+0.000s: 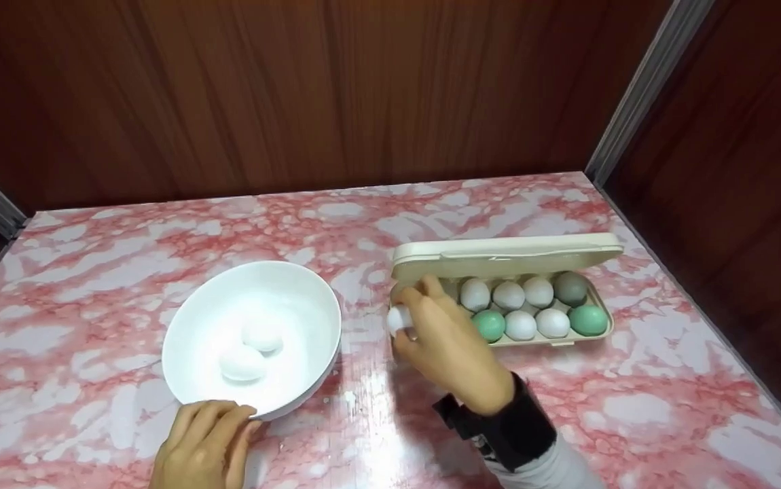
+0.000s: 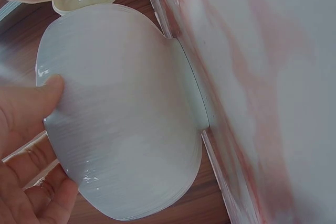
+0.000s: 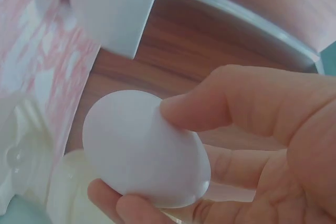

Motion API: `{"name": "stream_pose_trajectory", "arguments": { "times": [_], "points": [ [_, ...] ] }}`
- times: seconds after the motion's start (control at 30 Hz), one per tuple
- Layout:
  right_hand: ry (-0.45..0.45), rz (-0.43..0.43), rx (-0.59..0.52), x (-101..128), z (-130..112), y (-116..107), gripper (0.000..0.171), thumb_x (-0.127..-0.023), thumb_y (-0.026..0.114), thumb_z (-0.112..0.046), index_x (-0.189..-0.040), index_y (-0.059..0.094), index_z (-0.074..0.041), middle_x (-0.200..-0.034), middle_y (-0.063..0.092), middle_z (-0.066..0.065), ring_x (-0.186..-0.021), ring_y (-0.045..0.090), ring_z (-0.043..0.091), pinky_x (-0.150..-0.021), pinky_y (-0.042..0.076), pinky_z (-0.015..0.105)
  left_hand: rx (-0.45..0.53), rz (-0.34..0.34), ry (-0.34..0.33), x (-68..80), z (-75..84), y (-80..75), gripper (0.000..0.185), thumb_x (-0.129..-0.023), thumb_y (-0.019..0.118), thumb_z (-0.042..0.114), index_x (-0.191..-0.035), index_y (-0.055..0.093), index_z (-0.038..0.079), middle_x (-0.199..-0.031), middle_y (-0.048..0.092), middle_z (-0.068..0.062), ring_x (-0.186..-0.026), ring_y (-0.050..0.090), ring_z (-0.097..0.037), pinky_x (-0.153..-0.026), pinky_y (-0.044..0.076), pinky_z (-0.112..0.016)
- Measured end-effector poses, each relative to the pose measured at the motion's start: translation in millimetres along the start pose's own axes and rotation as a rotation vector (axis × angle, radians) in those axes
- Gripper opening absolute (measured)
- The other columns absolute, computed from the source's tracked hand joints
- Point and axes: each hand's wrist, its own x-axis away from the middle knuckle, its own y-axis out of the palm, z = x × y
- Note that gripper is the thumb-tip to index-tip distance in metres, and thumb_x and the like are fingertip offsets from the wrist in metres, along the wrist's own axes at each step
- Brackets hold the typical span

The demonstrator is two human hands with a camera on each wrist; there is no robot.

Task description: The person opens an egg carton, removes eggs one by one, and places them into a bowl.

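My right hand (image 1: 455,343) pinches a white egg (image 3: 144,148) between thumb and fingers, over the left end of the egg carton (image 1: 608,333). In the head view the fingers partly cover that egg and the carton's left end. Several white and grey-white eggs, a darker grey egg (image 1: 571,288) and two green eggs, one at the right front (image 1: 588,320), sit in the carton. My left hand (image 1: 200,445) grips the near rim of a white bowl (image 1: 190,319), thumb on the outer wall in the left wrist view. Two white eggs (image 1: 243,363) lie in the bowl.
The carton's cream lid (image 1: 509,251) stands raised along its back side. Bowl and carton rest on a table (image 1: 363,258) with a red and white marbled top. Dark wooden panels (image 1: 295,102) close off the back and right side.
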Motion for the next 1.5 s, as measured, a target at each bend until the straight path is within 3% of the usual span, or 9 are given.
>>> {"name": "stream_pose_trajectory", "arguments": {
  "times": [0.23,0.47,0.77,1.17,1.5],
  "points": [
    [-0.027,0.016,0.026,-2,-13,7,0.035,-0.073,0.064,0.002,-0.108,0.068,0.0,-0.101,0.057,0.01,-0.071,0.057,0.019,-0.058,0.052,0.029,0.004,0.026,0.012,1.6,-2.5,1.9,0.06,-0.105,0.04,0.047,-0.075,0.074,0.006,-0.077,0.067,-0.005,-0.077,0.058,-0.023,-0.06,0.052,-0.027],
    [-0.066,-0.009,0.001,-6,-26,15,0.036,-0.074,0.063,0.003,-0.109,0.069,0.001,-0.101,0.056,0.011,-0.077,0.057,0.021,-0.066,0.053,0.028,0.017,0.029,0.021,2.1,-3.8,2.0,0.059,-0.104,0.041,0.047,-0.075,0.074,0.008,-0.077,0.066,-0.004,-0.076,0.057,-0.022,-0.061,0.051,-0.026],
    [-0.014,-0.089,-0.071,-15,-45,21,0.04,-0.075,0.065,-0.004,-0.115,0.068,-0.002,-0.1,0.057,0.008,-0.072,0.055,0.015,-0.057,0.05,0.021,0.009,0.035,0.021,2.3,-4.3,0.7,0.059,-0.105,0.04,0.047,-0.076,0.074,0.008,-0.077,0.066,-0.004,-0.077,0.056,-0.022,-0.061,0.051,-0.027],
    [-0.083,-0.073,-0.061,-27,-59,23,0.034,-0.075,0.064,-0.004,-0.109,0.069,-0.002,-0.1,0.059,0.009,-0.073,0.057,0.019,-0.062,0.05,0.025,0.002,0.025,0.011,1.2,-1.7,1.9,0.06,-0.105,0.04,0.047,-0.076,0.074,0.007,-0.077,0.066,-0.004,-0.077,0.057,-0.022,-0.06,0.051,-0.027],
    [-0.082,-0.151,-0.092,-49,-74,27,0.033,-0.078,0.065,-0.005,-0.11,0.069,0.0,-0.109,0.061,0.012,-0.078,0.057,0.016,-0.064,0.05,0.022,-0.016,0.006,0.008,1.1,-0.1,-0.2,0.061,-0.105,0.038,0.047,-0.077,0.074,0.007,-0.078,0.067,-0.004,-0.078,0.058,-0.022,-0.059,0.052,-0.029]
  ]
}}
